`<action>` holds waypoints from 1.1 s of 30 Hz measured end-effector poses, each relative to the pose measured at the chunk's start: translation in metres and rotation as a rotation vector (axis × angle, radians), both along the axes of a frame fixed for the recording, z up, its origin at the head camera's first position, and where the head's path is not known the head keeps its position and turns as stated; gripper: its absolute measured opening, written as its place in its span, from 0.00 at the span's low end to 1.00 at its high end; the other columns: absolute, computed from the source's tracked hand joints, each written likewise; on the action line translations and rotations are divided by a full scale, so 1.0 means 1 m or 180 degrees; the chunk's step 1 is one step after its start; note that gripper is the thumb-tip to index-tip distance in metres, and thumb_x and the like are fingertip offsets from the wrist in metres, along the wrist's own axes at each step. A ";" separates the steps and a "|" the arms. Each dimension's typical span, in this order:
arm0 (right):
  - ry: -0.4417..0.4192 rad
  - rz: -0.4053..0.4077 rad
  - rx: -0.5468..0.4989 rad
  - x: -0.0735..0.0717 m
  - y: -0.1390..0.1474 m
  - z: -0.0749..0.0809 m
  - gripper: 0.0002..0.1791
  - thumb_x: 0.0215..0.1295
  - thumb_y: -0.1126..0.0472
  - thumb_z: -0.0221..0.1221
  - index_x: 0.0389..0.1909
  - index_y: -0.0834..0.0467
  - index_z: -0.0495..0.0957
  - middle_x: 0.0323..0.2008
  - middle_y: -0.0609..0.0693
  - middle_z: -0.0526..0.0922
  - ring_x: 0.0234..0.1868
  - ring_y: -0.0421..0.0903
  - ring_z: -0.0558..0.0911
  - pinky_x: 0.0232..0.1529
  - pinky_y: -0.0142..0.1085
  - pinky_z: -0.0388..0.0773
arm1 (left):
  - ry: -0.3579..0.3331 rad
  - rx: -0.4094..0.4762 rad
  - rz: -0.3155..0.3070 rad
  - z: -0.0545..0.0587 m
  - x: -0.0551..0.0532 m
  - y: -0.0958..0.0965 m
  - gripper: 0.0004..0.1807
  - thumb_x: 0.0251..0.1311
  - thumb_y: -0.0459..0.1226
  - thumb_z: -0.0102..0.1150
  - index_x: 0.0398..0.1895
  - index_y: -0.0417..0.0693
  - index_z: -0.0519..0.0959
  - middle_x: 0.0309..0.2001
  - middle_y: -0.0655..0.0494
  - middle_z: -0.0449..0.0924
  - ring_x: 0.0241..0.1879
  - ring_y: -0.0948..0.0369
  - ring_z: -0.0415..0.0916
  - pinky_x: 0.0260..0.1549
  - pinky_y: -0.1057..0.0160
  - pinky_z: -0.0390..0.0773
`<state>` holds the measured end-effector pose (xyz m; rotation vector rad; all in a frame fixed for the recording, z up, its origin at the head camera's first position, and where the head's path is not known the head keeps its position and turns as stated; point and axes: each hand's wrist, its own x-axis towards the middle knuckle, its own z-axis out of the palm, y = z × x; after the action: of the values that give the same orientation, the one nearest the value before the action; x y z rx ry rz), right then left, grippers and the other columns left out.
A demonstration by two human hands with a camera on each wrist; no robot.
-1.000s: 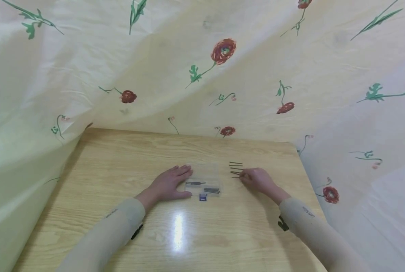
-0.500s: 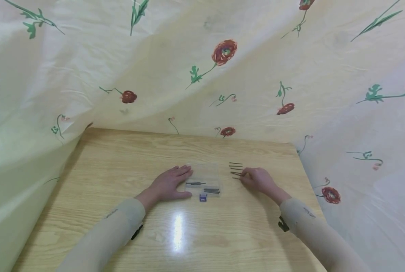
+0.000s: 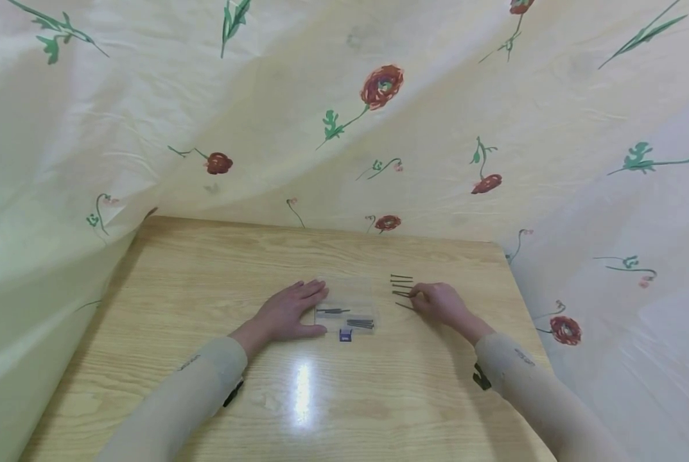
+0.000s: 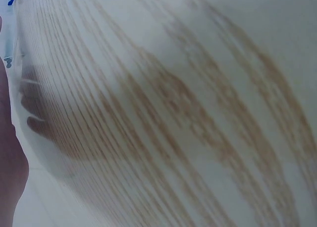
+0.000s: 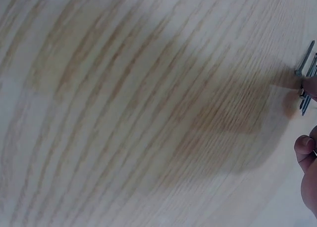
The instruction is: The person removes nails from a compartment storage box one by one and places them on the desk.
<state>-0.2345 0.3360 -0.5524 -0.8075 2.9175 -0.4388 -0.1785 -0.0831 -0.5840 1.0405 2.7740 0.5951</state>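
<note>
In the head view, my left hand lies with straight fingers against the left side of a clear plastic box. Nails lie in the box's near part in two groups, and a small blue latch or label shows at its front. My right hand, fingers curled, pinches a nail in a row on the table. A slanted nail lies just nearer. The right wrist view shows one digit against several nails; the rest of the grip is cut off.
Further nails lie roughly parallel at the far end of the row. The wooden table is bordered by a flowered cloth behind and at the sides.
The nearest nail has swung into a slant and now lies farther from the one beside it. My right fingers have shifted slightly; my left hand has stayed put.
</note>
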 end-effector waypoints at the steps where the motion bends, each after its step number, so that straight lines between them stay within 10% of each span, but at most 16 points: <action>1: 0.0002 0.0009 -0.0002 0.000 0.000 0.001 0.06 0.68 0.65 0.70 0.44 0.59 0.89 0.18 0.39 0.75 0.19 0.36 0.64 0.22 0.33 0.62 | 0.0001 0.0004 -0.0001 0.000 0.000 0.000 0.51 0.69 0.69 0.55 0.86 0.51 0.59 0.86 0.53 0.53 0.85 0.56 0.48 0.84 0.54 0.49; 26: 0.0233 0.0204 0.0096 0.004 -0.005 0.004 0.06 0.67 0.65 0.71 0.43 0.59 0.89 0.24 0.45 0.85 0.20 0.36 0.66 0.23 0.35 0.69 | 0.0102 -0.0010 -0.0029 -0.004 0.000 -0.002 0.51 0.69 0.70 0.54 0.85 0.49 0.60 0.85 0.52 0.54 0.85 0.55 0.50 0.84 0.53 0.51; 33: 0.0266 0.0287 0.0095 0.020 -0.007 0.004 0.06 0.67 0.61 0.72 0.42 0.58 0.89 0.31 0.51 0.91 0.24 0.40 0.79 0.32 0.46 0.85 | 0.0078 -0.0054 -0.0017 -0.003 0.000 -0.002 0.51 0.69 0.70 0.54 0.86 0.50 0.59 0.86 0.53 0.53 0.85 0.56 0.49 0.84 0.54 0.49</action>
<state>-0.2148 0.3290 -0.5486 -0.9713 2.9406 -0.3615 -0.1785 -0.0854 -0.5871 1.0586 2.7912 0.5609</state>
